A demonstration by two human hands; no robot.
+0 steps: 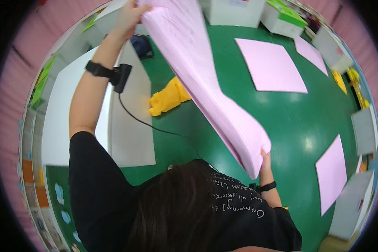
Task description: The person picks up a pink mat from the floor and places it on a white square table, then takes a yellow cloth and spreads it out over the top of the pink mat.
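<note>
A long pink cloth (201, 80) with fine ribs stretches in folds between my two hands, held up in the air over the floor. My left hand (129, 20) is raised at the upper left and grips one end of the cloth; part of its fingers is blurred. At the lower right, my right hand (264, 161) is closed on the other end, its fingers partly hidden behind the fabric. Behind the cloth's left edge, a crumpled yellow cloth (168, 100) lies on the green floor, partly covered from sight.
A white table (132, 122) stands beside my left arm. From the black device (121, 78) on that wrist runs a black cable (151, 127). Pink panels (273, 67) lie on the green floor to the right. White cabinets (236, 12) and shelves line the room's sides.
</note>
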